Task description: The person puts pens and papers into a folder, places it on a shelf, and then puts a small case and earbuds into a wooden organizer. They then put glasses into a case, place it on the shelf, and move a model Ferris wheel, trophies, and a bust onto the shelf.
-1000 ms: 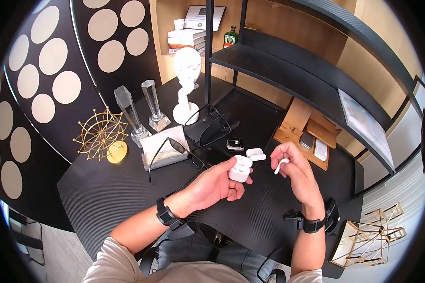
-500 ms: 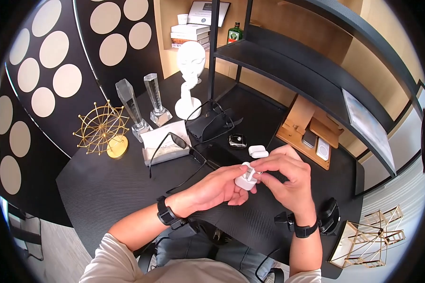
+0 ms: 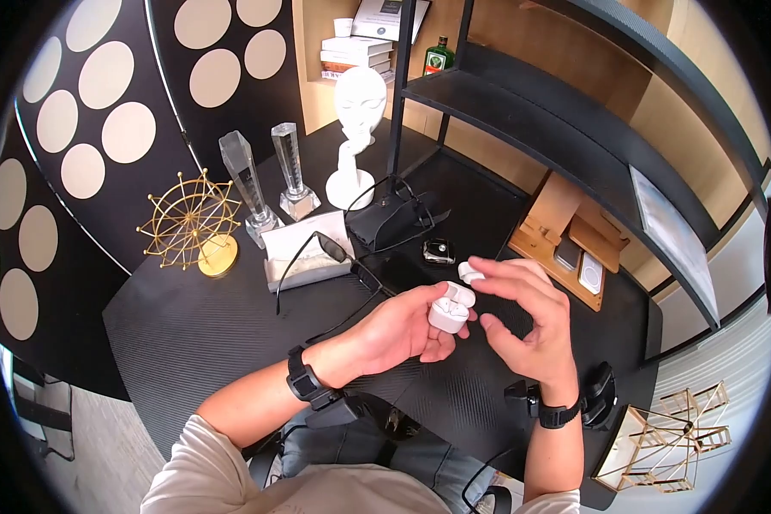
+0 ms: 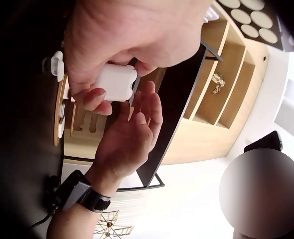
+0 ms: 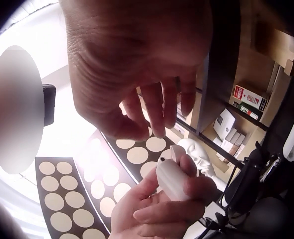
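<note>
My left hand [image 3: 385, 334] grips a white earbud case [image 3: 448, 317] between thumb and fingers, its lid flipped up and earbud tops showing inside. In the left wrist view the back of the case [image 4: 114, 82] faces the camera. Just to the right, my right hand [image 3: 535, 321] is raised with loosely bent fingers and nothing between them. A second white case [image 3: 469, 273] lies on the desk beyond, partly covered by the right fingertips in the head view.
Behind the hands are a smartwatch [image 3: 439, 251], sunglasses [image 3: 332, 248], a black glasses case [image 3: 390, 224] and a white mannequin head [image 3: 360, 103]. A wooden stand [image 3: 557, 261] sits under the black shelf [image 3: 522, 120]. A gold wheel ornament [image 3: 188, 223] stands at left.
The right hand came left to the case with an earbud, then drew back to the right without it. The left hand has kept hold of the case, whose lid is still up.
</note>
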Available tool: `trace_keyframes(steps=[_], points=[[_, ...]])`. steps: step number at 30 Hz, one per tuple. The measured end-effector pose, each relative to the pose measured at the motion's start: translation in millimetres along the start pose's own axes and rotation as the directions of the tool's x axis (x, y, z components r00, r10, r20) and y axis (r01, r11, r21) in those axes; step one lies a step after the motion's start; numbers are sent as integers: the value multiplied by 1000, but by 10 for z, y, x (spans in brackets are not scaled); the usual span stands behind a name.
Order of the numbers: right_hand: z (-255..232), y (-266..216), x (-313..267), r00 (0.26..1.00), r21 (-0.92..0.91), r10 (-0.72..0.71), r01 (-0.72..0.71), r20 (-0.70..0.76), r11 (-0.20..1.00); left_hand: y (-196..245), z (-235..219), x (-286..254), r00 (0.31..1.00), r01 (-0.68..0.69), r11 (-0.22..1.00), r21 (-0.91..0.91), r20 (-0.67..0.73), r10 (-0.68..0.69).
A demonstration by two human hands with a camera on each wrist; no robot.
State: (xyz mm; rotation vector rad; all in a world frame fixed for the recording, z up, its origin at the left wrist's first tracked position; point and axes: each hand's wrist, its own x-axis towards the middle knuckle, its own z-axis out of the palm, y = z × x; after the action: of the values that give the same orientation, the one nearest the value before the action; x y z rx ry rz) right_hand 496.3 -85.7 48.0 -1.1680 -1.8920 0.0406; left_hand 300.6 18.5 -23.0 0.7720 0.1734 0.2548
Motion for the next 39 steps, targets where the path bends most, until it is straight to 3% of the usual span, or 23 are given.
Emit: trace_keyframes(steps=[1, 3, 5, 7, 13, 14, 15, 17, 19, 21, 22, 23, 25, 27, 29, 31, 32, 33, 34, 35, 36, 37, 39], points=[[13, -22, 7, 1000, -4, 0, 0, -2, 1000, -13, 7, 6, 1000, -16, 1000, -6, -21, 16], [55, -89, 0, 953, 105, 297, -301, 54, 948, -21, 22, 0, 999, -34, 999, -8, -4, 34], [60, 82, -105, 942, 3, 274, -280, 192, 960, -8, 68, -14, 999, -47, 999, -6, 18, 47], [101, 108, -115, 941, 108, 301, -319, 157, 941, 30, 138, -43, 995, -97, 983, 153, 22, 95], [96, 135, -92, 988, 28, 137, -139, 69, 990, 48, 100, -32, 996, -83, 989, 119, -13, 86], [90, 144, -104, 978, 72, 185, -192, 93, 979, 49, 95, -29, 997, -71, 986, 148, -25, 76], [77, 147, -115, 959, 145, 247, -266, 136, 953, 56, 85, -32, 998, -44, 984, 172, -26, 50], [50, 267, -199, 828, 338, 474, -557, 301, 759, 57, 172, -44, 998, -26, 963, 268, -45, 39], [-32, 386, -254, 790, 602, 494, -603, 363, 522, 25, 204, -42, 997, -31, 946, 324, -54, 51], [-271, 634, -392, 834, 478, 533, -529, 142, 701, 5, 203, -76, 997, -18, 906, 423, -59, 48], [-446, 873, -525, 790, 520, 612, -537, 33, 665, 20, 184, -81, 1000, -4, 890, 456, -6, 7], [-673, 1098, -634, 734, 563, 676, -534, -60, 631, 44, 171, -81, 999, 0, 874, 486, 38, -22], [-1135, 1380, -768, 483, 585, 845, -625, -232, 517, 98, 206, -79, 994, 15, 846, 533, 80, -68], [-1497, 1970, -1048, 322, 589, 850, -617, -417, 522, 78, 180, -103, 986, 49, 815, 577, 103, -132], [-1725, 2452, -1186, 236, 386, 748, -739, -621, 553, 25, 95, -86, 961, 31, 765, 644, 191, -200], [-1806, 2560, -1126, 225, 222, 699, -845, -679, 487, 5, 39, -86, 952, 41, 749, 661, 201, -230], [-1833, 2615, -1105, 196, 232, 719, -862, -666, 450, 6, 32, -80, 941, 49, 670, 740, 191, -280], [-1841, 2677, -1086, 221, 215, 691, -848, -688, 484, 11, 37, -77, 928, 57, 584, 810, 172, -330], [-1887, 2911, -1204, 339, 180, 627, -767, -701, 616, 65, 89, -80, 922, 41, 478, 878, 151, -357], [-1987, 3400, -1430, 445, 147, 548, -666, -708, 731, 65, 92, -78, 927, 46, 478, 877, 141, -348], [-2157, 4219, -1744, 452, 316, 456, -352, -766, 881, 56, 81, -79, 921, 18, 437, 899, 155, -357], [-2106, 4114, -1681, 456, 328, 465, -350, -759, 877, 46, 66, -84, 914, -8, 396, 918, 167, -370], [-2060, 3675, -1531, 551, -59, 367, -608, -750, 792, 39, 35, -73, 904, 5, 371, 929, 154, -399]])
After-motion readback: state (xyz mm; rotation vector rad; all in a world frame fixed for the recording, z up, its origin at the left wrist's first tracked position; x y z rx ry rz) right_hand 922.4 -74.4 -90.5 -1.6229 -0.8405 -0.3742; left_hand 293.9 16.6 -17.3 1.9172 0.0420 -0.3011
